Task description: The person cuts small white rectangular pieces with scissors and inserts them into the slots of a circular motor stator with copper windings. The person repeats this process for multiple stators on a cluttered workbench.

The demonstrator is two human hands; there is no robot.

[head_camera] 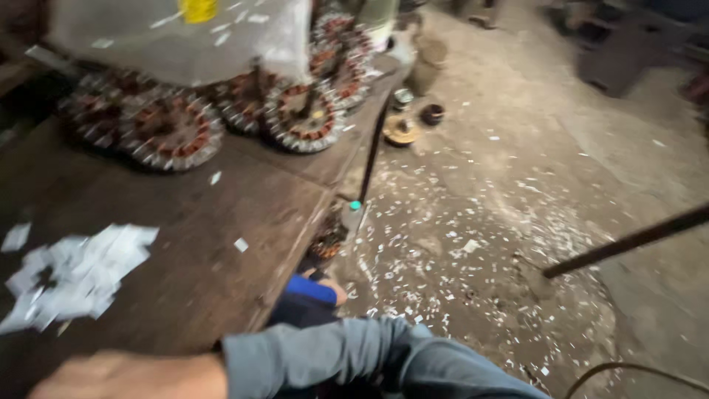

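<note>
One hand point(129, 377), blurred at the lower edge, lay over the wooden surface point(214, 251); which hand it was, and whether released or clenched, could not be told. A grey sleeve point(317, 358) ran from it. The other hand was out of view. A heap of white paper scraps point(70, 273) lay just beyond the hand. Wound copper stators point(173, 133) stood well beyond it, under a plastic bag point(185, 41). Scraps littered the floor point(517, 185) beside it.

One forearm in grey-blue sleeve point(325, 358) crosses bottom of frame, running leftward. Hand point(129, 377) at lower left edge, blurred, partly cut off; finger pose cannot be told. Which arm unclear. Other hand out of view.
</note>
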